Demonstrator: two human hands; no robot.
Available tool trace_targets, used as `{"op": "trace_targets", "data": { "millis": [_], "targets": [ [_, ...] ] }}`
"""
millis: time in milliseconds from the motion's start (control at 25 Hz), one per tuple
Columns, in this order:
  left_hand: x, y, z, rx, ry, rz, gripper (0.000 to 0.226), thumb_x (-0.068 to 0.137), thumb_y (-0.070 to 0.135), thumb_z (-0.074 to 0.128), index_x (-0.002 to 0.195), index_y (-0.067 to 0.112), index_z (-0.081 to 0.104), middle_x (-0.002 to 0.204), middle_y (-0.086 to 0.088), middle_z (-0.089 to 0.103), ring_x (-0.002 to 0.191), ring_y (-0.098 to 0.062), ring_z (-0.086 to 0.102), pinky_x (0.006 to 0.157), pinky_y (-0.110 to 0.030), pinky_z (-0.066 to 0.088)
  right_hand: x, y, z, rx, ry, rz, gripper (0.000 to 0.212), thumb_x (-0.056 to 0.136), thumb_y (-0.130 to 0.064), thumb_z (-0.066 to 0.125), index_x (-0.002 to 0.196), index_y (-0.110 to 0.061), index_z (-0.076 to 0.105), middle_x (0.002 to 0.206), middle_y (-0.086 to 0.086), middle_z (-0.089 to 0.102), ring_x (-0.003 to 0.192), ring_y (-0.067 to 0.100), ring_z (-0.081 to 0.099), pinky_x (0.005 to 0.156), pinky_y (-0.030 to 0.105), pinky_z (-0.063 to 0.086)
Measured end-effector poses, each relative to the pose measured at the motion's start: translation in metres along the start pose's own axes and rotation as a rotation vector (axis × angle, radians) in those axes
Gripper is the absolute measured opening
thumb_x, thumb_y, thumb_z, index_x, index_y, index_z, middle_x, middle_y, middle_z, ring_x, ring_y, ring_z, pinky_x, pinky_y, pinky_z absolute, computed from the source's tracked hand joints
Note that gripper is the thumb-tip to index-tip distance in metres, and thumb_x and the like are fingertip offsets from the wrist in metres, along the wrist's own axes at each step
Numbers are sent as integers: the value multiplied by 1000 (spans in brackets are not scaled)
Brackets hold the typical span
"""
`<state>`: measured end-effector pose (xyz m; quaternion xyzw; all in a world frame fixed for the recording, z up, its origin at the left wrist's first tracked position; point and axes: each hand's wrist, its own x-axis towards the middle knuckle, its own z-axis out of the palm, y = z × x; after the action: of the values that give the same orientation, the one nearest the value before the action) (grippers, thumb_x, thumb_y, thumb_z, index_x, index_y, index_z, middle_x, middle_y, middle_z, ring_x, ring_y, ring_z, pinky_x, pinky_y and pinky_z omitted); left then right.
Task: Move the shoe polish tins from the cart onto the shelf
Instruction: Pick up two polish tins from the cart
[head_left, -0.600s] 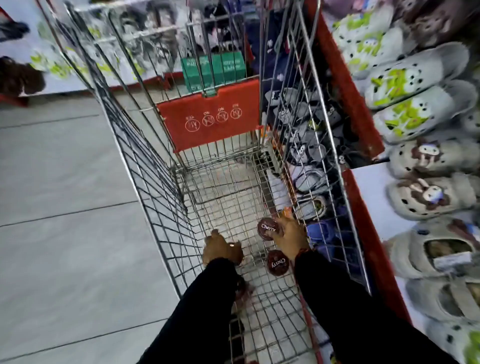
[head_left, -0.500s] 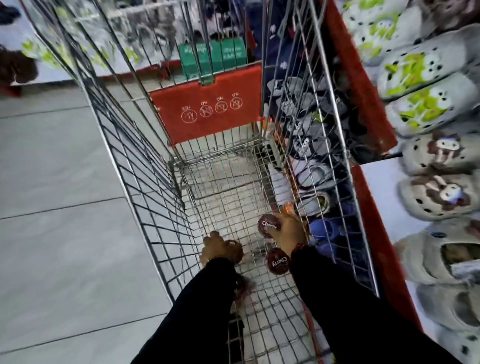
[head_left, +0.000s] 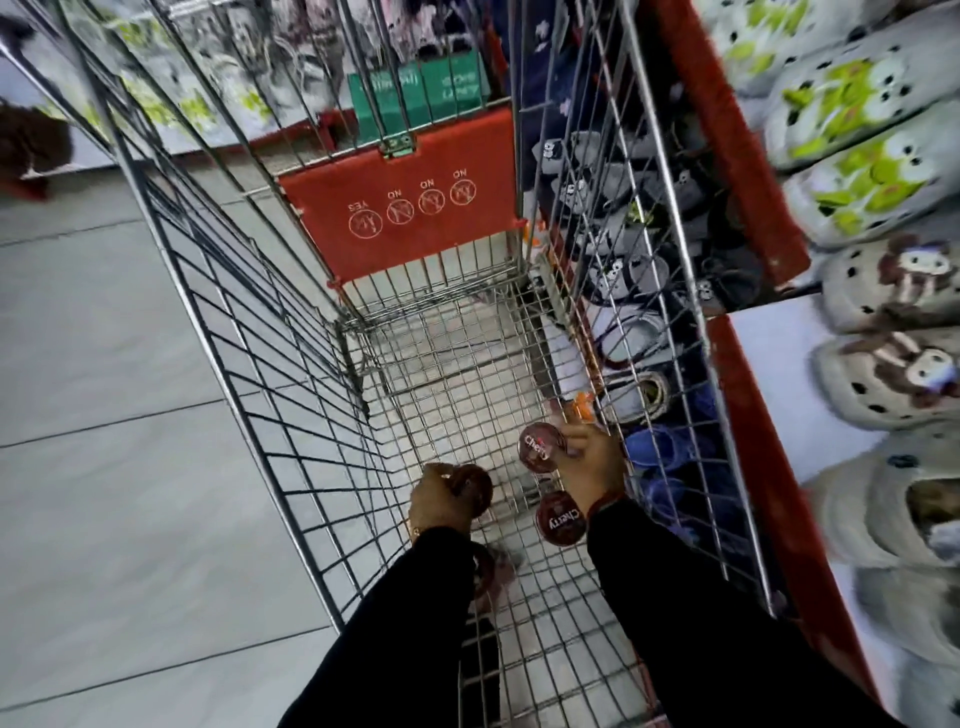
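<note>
**Two hands reaching for polish tins at the bottom of a shopping cart**

The right hand (head_left: 589, 462) is closing its fingers on a round dark-red tin (head_left: 540, 447) lettered "Cherry", tilting it up off the wire floor of the cart (head_left: 291, 415). The left hand (head_left: 441, 501), in a black sleeve like the other, is curling over a second tin (head_left: 475, 491), gripping it from above. A third tin (head_left: 561, 519) is lying flat on the wire floor just below the right wrist, its "Cherry" lid facing up. Another reddish round shape is showing under the left forearm, too blurred to make out. A red plastic flap (head_left: 405, 202) printed with "YES" and "NO" signs is hanging at the cart's far end. To the right, the red-edged shelf (head_left: 769, 415) is standing beside the cart, carrying rows of pale clogs (head_left: 893, 374) with cartoon faces. Grey floor tiles (head_left: 104, 415) are stretching away on the left.
</note>
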<state>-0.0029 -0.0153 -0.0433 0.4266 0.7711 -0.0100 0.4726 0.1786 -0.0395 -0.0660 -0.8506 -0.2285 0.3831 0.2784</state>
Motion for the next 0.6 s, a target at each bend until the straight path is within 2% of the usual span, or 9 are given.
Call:
{"op": "trace_targets", "data": {
  "millis": [80, 160, 200, 280, 320, 360, 480, 600],
  "targets": [
    [-9, 6, -7, -116, 9, -57, 39, 84, 28, 70, 118, 10, 68, 117, -17, 73, 113, -31, 66, 93, -34, 50, -11, -5, -8, 107, 50, 28, 28, 74, -3, 78, 101, 2, 72, 98, 12, 74, 92, 31, 72, 79, 34, 57],
    [-24, 14, -16, -226, -17, -85, 40, 86, 30, 68, 120, 8, 70, 118, -18, 72, 115, -31, 66, 94, -33, 50, -28, -15, -21, 262, 53, 74, 28, 75, 3, 75, 102, 6, 70, 101, 11, 71, 93, 27, 68, 79, 30, 55],
    [-35, 18, -22, -327, -25, -88, 39, 87, 26, 68, 121, 6, 70, 115, -20, 73, 108, -32, 68, 89, -33, 53, -41, -24, -31, 301, 35, 90, 29, 77, 4, 73, 106, 5, 70, 107, 10, 70, 96, 23, 66, 82, 28, 54],
    [-59, 28, -35, -615, -58, -122, 37, 89, 14, 66, 123, -1, 64, 100, -22, 70, 80, -29, 68, 61, -28, 59, -66, -32, -46, 384, 14, 131, 33, 80, -1, 73, 112, -4, 68, 115, 9, 72, 102, 20, 68, 91, 33, 56],
    [-74, 33, -43, -721, -66, -119, 37, 90, 10, 65, 125, -3, 61, 98, -23, 68, 71, -25, 63, 47, -21, 56, -81, -37, -55, 461, 24, 140, 35, 79, -4, 74, 113, -8, 68, 115, 10, 72, 102, 23, 70, 91, 40, 59],
    [-91, 36, -52, -791, -63, -107, 38, 90, 8, 64, 127, -3, 59, 104, -25, 67, 70, -23, 61, 40, -17, 53, -98, -44, -65, 516, 41, 143, 35, 78, -7, 76, 111, -11, 68, 114, 11, 73, 101, 24, 71, 88, 43, 60],
    [-145, 49, -72, -880, -67, -22, 41, 88, 11, 68, 126, 1, 60, 128, -28, 63, 90, -29, 63, 40, -17, 54, -149, -69, -102, 655, 97, 73, 33, 77, -15, 77, 110, -13, 69, 108, 9, 75, 91, 22, 71, 77, 38, 61],
    [-202, 64, -94, -916, -78, 55, 36, 87, 11, 69, 120, 0, 61, 123, -26, 65, 95, -27, 61, 42, -17, 54, -199, -95, -147, 739, 184, -19, 35, 78, -13, 78, 110, -2, 70, 99, 8, 74, 75, 11, 71, 69, 26, 59]
  ]
}}
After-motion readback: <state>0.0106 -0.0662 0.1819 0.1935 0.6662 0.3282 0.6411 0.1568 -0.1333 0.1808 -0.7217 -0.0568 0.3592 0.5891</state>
